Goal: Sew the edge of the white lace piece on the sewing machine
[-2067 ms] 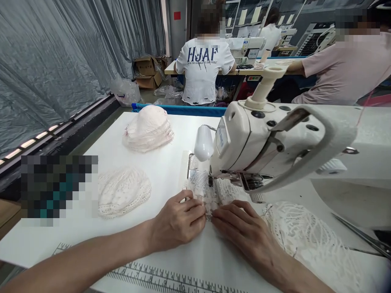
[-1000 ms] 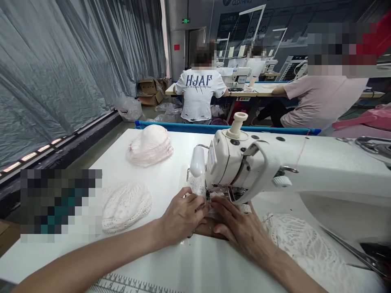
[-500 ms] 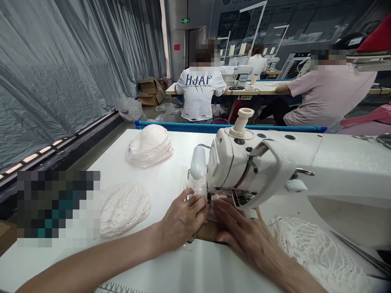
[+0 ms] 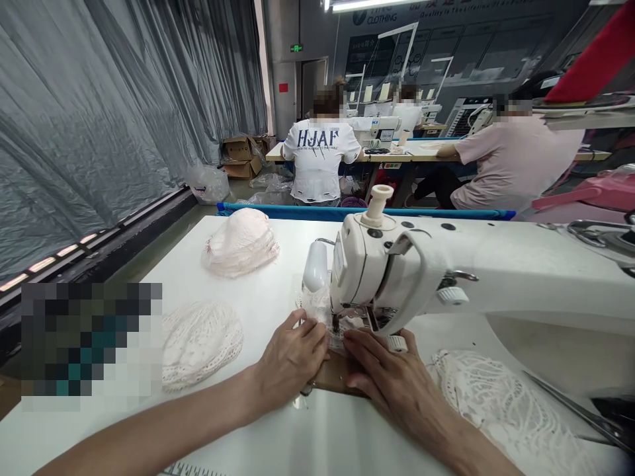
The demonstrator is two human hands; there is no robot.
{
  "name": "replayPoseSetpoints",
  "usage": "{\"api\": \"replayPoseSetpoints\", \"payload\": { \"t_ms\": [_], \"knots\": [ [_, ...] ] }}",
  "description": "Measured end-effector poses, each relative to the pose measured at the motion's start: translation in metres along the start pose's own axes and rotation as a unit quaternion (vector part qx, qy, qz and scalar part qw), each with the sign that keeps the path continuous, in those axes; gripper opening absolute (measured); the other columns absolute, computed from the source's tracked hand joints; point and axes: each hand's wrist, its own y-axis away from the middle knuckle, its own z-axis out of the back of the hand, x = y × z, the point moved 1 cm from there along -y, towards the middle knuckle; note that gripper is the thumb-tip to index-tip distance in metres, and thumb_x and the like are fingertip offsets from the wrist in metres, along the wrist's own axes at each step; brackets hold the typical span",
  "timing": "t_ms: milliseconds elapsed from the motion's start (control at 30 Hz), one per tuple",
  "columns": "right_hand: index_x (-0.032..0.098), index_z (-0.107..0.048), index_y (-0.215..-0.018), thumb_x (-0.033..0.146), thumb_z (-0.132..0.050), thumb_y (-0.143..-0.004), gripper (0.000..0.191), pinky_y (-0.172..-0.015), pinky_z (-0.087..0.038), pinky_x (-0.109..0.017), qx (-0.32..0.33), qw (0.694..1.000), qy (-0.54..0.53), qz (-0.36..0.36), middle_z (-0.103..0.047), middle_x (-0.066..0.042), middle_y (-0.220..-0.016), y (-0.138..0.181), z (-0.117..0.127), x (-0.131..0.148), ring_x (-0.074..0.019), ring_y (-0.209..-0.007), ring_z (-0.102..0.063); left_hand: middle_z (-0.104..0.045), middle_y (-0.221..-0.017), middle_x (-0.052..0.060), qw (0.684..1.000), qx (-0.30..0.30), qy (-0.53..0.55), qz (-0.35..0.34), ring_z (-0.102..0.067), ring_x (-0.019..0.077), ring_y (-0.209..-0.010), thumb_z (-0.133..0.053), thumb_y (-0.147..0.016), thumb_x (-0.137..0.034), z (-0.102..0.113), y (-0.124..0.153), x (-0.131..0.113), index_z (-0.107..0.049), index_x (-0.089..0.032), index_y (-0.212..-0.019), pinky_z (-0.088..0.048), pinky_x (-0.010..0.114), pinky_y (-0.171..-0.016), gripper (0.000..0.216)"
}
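White lace fabric (image 4: 317, 301) lies under the needle area of a white sewing machine (image 4: 367, 258), part of it bunched beneath the lamp-like white cylinder. My left hand (image 4: 295, 354) is just left of the presser foot (image 4: 336, 322), its fingers curled and pinched on the lace. On the other side, my right hand (image 4: 391, 377) rests with its fingers stretched flat over the fabric's near right part, thumb apart. Between the hands shows a brown plate (image 4: 340, 373) on the machine bed. My fingers hide much of the fabric edge.
A stack of white lace pieces (image 4: 203, 344) lies left, with a pile of white cup-shaped pieces (image 4: 241, 241) behind it. More lace (image 4: 506, 403) and dark scissors (image 4: 580, 406) are at right. A ruler (image 4: 191, 470) shows at the near edge. Co-workers sit beyond the table.
The camera view has shifted slightly, so the machine appears a little further left. More lace is bunched behind the presser foot. Both hands keep nearly the same pose at the fabric.
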Motion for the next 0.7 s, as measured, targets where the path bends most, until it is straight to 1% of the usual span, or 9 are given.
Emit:
{"api": "replayPoseSetpoints", "payload": {
  "t_ms": [200,333,400,467,533,567,633,667,700],
  "knots": [
    [0.014,-0.059,-0.107,0.04,-0.025,-0.099,0.043,-0.087,-0.026,-0.045,-0.004,0.999,0.025,-0.025,-0.069,-0.011,-0.102,0.0,-0.002,-0.005,-0.0219,-0.082,-0.061,-0.06,-0.084,0.005,0.999,0.02,-0.018,0.017,-0.057,0.0159,-0.087,-0.043,-0.092,-0.015,-0.001,-0.002,0.005,-0.054,-0.012,-0.094,-0.039,0.036,-0.089,0.011],
    [0.017,-0.058,-0.108,0.038,-0.025,-0.099,0.04,-0.088,-0.027,-0.045,-0.013,0.999,0.036,-0.039,-0.068,-0.011,-0.101,0.0,-0.002,-0.008,-0.0233,-0.088,-0.06,-0.059,-0.084,0.004,0.999,0.021,-0.037,0.011,-0.057,0.0145,-0.083,-0.041,-0.089,-0.007,-0.006,-0.01,0.014,-0.054,-0.012,-0.094,-0.038,0.036,-0.09,0.015],
    [0.016,-0.058,-0.107,0.037,-0.027,-0.099,0.038,-0.088,-0.027,-0.045,-0.011,0.998,0.043,-0.044,-0.067,-0.011,-0.102,-0.002,-0.002,-0.009,-0.0233,-0.089,-0.06,-0.058,-0.079,0.003,0.998,0.024,-0.053,0.004,-0.056,0.0135,-0.075,-0.038,-0.087,-0.003,-0.009,-0.016,0.019,-0.055,-0.013,-0.086,-0.041,0.034,-0.085,0.02],
    [0.016,-0.058,-0.106,0.038,-0.028,-0.098,0.038,-0.087,-0.028,-0.045,-0.008,0.998,0.052,-0.043,-0.067,-0.012,-0.103,-0.004,0.0,-0.006,-0.0229,-0.088,-0.06,-0.057,-0.07,0.002,0.997,0.025,-0.07,-0.006,-0.053,0.0128,-0.064,-0.036,-0.084,0.003,-0.01,-0.017,0.02,-0.052,-0.015,-0.072,-0.043,0.032,-0.077,0.027],
    [0.015,-0.058,-0.106,0.044,-0.032,-0.096,0.04,-0.085,-0.029,-0.044,-0.006,0.998,0.059,-0.027,-0.066,-0.013,-0.104,-0.006,0.002,0.001,-0.0232,-0.086,-0.06,-0.054,-0.062,0.001,0.997,0.026,-0.077,-0.011,-0.049,0.0124,-0.056,-0.035,-0.081,0.007,-0.003,-0.012,0.015,-0.048,-0.015,-0.063,-0.043,0.03,-0.068,0.031],
    [0.015,-0.058,-0.107,0.048,-0.034,-0.095,0.042,-0.085,-0.03,-0.044,-0.004,0.998,0.06,-0.013,-0.066,-0.013,-0.105,-0.007,0.003,0.005,-0.0237,-0.087,-0.06,-0.055,-0.062,0.001,0.997,0.028,-0.076,-0.009,-0.048,0.0125,-0.054,-0.036,-0.08,0.007,0.003,-0.005,0.01,-0.047,-0.015,-0.063,-0.042,0.03,-0.064,0.03],
    [0.013,-0.058,-0.108,0.053,-0.039,-0.091,0.047,-0.083,-0.032,-0.043,-0.01,0.998,0.055,0.015,-0.065,-0.014,-0.104,-0.007,0.004,0.015,-0.0253,-0.089,-0.059,-0.06,-0.073,0.004,0.997,0.042,-0.066,-0.004,-0.049,0.0134,-0.057,-0.038,-0.079,0.006,0.02,0.012,-0.004,-0.05,-0.015,-0.068,-0.041,0.029,-0.06,0.026],
    [0.013,-0.058,-0.106,0.051,-0.04,-0.091,0.045,-0.081,-0.034,-0.042,-0.016,0.998,0.048,0.028,-0.065,-0.014,-0.102,-0.007,0.004,0.02,-0.0254,-0.089,-0.058,-0.062,-0.082,0.007,0.997,0.054,-0.06,0.001,-0.052,0.0143,-0.061,-0.039,-0.079,0.006,0.03,0.022,-0.013,-0.051,-0.014,-0.072,-0.041,0.029,-0.06,0.024],
    [0.013,-0.06,-0.103,0.045,-0.04,-0.093,0.038,-0.079,-0.035,-0.04,-0.024,0.998,0.039,0.04,-0.066,-0.013,-0.099,-0.006,0.004,0.024,-0.0246,-0.088,-0.058,-0.063,-0.091,0.009,0.996,0.069,-0.054,0.005,-0.053,0.0151,-0.065,-0.039,-0.077,0.006,0.041,0.032,-0.021,-0.052,-0.013,-0.076,-0.042,0.029,-0.063,0.024]
  ]
}}
